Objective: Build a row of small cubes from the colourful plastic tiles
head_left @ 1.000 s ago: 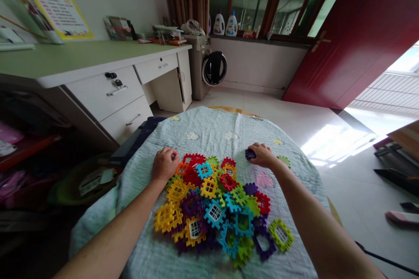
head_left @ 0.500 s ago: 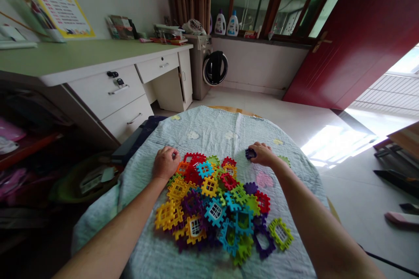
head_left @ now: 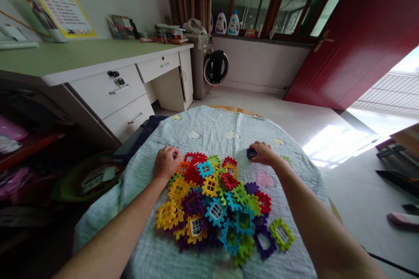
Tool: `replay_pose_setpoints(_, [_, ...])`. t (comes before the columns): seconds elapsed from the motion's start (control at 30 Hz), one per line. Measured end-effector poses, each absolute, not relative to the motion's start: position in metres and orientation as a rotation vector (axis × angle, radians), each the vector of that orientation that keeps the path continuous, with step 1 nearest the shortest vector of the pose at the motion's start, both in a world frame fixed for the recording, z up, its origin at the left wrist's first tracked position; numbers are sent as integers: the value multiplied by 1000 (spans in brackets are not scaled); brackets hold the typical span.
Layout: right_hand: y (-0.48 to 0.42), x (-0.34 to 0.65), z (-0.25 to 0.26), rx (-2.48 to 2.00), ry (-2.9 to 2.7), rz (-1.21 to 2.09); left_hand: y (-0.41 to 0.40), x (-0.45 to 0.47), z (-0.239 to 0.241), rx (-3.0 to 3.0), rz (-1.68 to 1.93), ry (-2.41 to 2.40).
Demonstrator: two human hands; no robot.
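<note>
My right hand point(head_left: 262, 154) is closed on a dark purple toothed building block point(head_left: 251, 153), held at or just above the cloth to the right of the pile. At the pile's upper left, my left hand point(head_left: 166, 161) is curled with its fingers bent in. A small dark spot shows by those fingertips, too small to name. Between my forearms lies a heap of interlocking plastic blocks, among them a yellow window block point(head_left: 210, 186), a blue one with a white grid point(head_left: 216, 212), a red one point(head_left: 229, 180) and a lime green one point(head_left: 282, 234) at the right edge.
A pale blue patterned cloth point(head_left: 212, 128) covers the round table. Beyond it stand a white desk with drawers point(head_left: 108, 87), a washing machine point(head_left: 201, 67) with its door open, and a red door point(head_left: 353, 39). A basin point(head_left: 72, 189) sits low at left.
</note>
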State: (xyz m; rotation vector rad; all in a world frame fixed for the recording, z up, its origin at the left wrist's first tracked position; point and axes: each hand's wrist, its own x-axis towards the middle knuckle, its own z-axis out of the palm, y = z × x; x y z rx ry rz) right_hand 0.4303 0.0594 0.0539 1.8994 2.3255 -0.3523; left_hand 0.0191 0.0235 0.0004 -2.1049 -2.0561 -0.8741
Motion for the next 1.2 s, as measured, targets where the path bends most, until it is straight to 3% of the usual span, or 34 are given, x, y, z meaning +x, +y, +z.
replay_pose_setpoints(0.27, [57,435,61,1965,2329,-377,23,19,0,-2101,-879,-2060])
replay_pose_setpoints(0.4, [45,460,79,2207,2497,-462,24,19,0,-2111,-884,-2044])
replay_pose_setpoints(0.77, [-72,466,124,2514,2688,-641,25,18,0,-2111,-863,-2030])
replay_pose_setpoints(0.93, [-106,440,101,2633,2498,-887,24,19,3,-2141,-836,-2061])
replay_pose_setpoints(1.2, [-108,422,67,2246,2634,-809,24,9,4,-2414,-694,-2121])
